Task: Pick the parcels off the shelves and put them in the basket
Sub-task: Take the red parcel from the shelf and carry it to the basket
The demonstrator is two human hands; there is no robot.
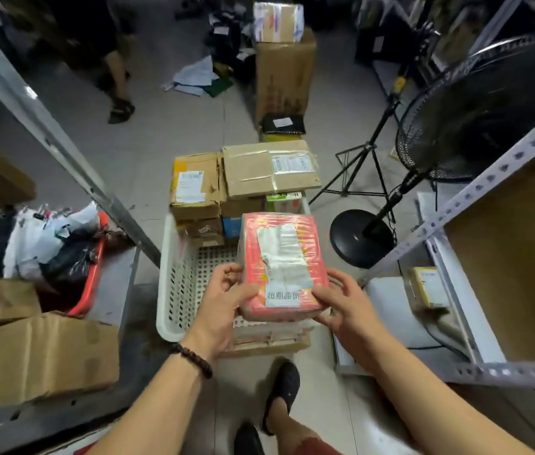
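Cardboard boxes [30,349] fill the low shelf at my far left, and just beyond them a red tub [90,284] holds soft plastic bags. Next comes the white basket [174,284], set on the floor right in front of my feet so I can load it from either side. Brown cartons [226,178] are stacked at its far end, which leaves the near part free for more. My left hand [223,303] grips the near left corner of the red parcel [282,267], thumb on top and fingers curled beneath. The parcel hangs flat, label up, over the near end of the basket and, as far as I can tell, not touching it. I judge it takes two hands because it is broad and wrapped in slick film, and keeping it level lets me lay it down rather than drop it. My right hand [341,307] pinches the near right corner the same way. Further right a black standing fan [482,110] faces the aisle. Past it, the grey metal shelf [456,211] carries a small yellow parcel [427,287] on its lower board, which I have not yet picked.
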